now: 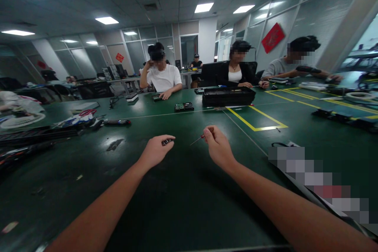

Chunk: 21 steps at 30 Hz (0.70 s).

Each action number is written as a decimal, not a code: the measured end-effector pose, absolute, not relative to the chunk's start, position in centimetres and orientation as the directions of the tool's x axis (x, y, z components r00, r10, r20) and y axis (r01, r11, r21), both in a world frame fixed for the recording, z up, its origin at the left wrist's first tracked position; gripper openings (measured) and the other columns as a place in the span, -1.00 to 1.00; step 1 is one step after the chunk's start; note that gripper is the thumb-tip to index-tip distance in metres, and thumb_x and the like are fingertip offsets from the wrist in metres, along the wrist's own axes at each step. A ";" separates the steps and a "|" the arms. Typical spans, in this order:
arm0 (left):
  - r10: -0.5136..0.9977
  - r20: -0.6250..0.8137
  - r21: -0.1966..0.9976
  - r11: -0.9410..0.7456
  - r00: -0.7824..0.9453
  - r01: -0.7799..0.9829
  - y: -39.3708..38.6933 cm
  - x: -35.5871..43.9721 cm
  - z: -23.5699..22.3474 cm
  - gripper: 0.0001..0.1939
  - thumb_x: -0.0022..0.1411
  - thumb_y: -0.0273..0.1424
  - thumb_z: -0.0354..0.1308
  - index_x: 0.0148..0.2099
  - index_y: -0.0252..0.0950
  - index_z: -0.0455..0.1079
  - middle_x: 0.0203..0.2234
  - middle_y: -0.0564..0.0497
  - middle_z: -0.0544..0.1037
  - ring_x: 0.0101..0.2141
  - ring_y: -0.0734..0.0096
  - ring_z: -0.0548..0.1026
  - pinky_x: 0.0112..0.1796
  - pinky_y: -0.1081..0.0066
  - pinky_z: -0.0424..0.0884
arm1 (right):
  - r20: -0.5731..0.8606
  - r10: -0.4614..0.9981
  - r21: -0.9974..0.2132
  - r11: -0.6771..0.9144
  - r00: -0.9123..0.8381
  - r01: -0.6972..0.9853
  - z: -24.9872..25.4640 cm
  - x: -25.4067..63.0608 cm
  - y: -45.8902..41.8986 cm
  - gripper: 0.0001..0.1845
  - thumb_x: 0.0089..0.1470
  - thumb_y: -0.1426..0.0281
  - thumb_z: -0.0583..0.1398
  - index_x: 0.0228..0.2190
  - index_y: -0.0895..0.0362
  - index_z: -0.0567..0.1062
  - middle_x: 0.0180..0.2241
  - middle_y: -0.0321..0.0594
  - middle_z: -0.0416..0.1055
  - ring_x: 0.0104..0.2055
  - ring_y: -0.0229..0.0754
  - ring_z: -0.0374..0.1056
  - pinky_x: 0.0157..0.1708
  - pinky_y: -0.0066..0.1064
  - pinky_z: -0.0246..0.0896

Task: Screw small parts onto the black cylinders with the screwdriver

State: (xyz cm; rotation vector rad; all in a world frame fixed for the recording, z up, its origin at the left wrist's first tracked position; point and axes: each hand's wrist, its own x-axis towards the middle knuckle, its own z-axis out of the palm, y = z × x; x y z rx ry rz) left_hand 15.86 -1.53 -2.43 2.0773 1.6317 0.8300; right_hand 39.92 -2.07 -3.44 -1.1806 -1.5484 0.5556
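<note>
My left hand (154,152) is closed around a small dark object (167,141) with light marks, mostly covered by thumb and fingers; its kind cannot be made out. A thin screwdriver (197,140) with a reddish handle is gripped by my right hand (219,148). Its bare metal shaft points left and slightly down, towards my left hand, and a gap separates the two. Both hands are above the dark green table (183,197). Beyond them lies a hard drive (184,106) with its green circuit board showing.
A black bin (228,96) stands past the hard drive. Left lie a dark cylindrical tool (117,122), red-handled pliers (88,112) and black parts. Yellow tape (270,128) marks the right side, near a blurred sheet (319,181). Several people sit around the table.
</note>
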 end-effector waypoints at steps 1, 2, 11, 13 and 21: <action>0.971 0.216 0.649 -0.221 0.103 0.728 -1.2 15.1 -2.1 -0.65 0.23 -0.21 0.11 -0.01 -0.20 0.53 -0.25 -0.04 0.59 -0.31 0.29 0.49 -0.24 0.33 0.35 | 0.454 0.890 -0.827 0.401 0.049 0.395 -3.4 39.9 -2.1 -0.67 0.26 0.14 -0.02 -0.32 0.07 0.39 -0.44 -0.26 0.40 -0.41 -0.15 0.30 -0.40 -0.33 0.11; 0.976 0.210 0.692 -0.183 0.048 0.699 -1.0 14.2 -1.7 -0.62 0.22 -0.18 0.11 0.00 -0.23 0.53 -0.28 -0.05 0.59 -0.37 0.32 0.47 -0.30 0.35 0.34 | 0.450 0.892 -0.828 0.397 0.047 0.396 -3.4 40.0 -2.1 -0.67 0.26 0.13 -0.02 -0.32 0.07 0.39 -0.46 -0.27 0.40 -0.42 -0.16 0.30 -0.41 -0.33 0.11; 0.925 0.109 0.989 -0.064 -0.363 0.132 0.1 5.9 -0.2 -0.68 0.16 -0.21 0.20 -0.11 -0.32 0.46 -0.35 0.02 0.40 -0.51 0.57 0.30 -0.60 0.58 0.09 | 0.451 0.892 -0.832 0.403 0.041 0.381 -3.7 39.9 -1.9 -0.67 0.26 0.12 -0.02 -0.34 0.05 0.37 -0.48 -0.29 0.35 -0.43 -0.15 0.29 -0.41 -0.33 0.11; 0.896 0.058 0.997 -0.074 -0.440 -0.019 -0.3 4.1 0.4 -0.80 0.24 -0.30 0.14 -0.17 -0.32 0.40 -0.40 0.07 0.36 -0.52 0.59 0.30 -0.60 0.59 0.08 | 0.451 0.892 -0.832 0.402 0.043 0.382 -3.8 39.9 -1.9 -0.67 0.26 0.12 -0.03 -0.34 0.06 0.37 -0.48 -0.29 0.36 -0.43 -0.15 0.29 -0.42 -0.33 0.12; 0.625 -0.053 0.981 -0.115 -0.779 -0.159 -3.6 -3.9 3.2 -0.80 0.31 -0.53 -0.09 -0.40 -0.37 0.20 -0.64 0.17 0.30 -0.61 0.66 0.24 -0.54 0.60 0.07 | 0.438 0.898 -0.836 0.392 0.036 0.383 -3.8 40.0 -1.8 -0.66 0.26 0.11 -0.03 -0.32 0.06 0.38 -0.48 -0.28 0.38 -0.43 -0.15 0.30 -0.41 -0.33 0.11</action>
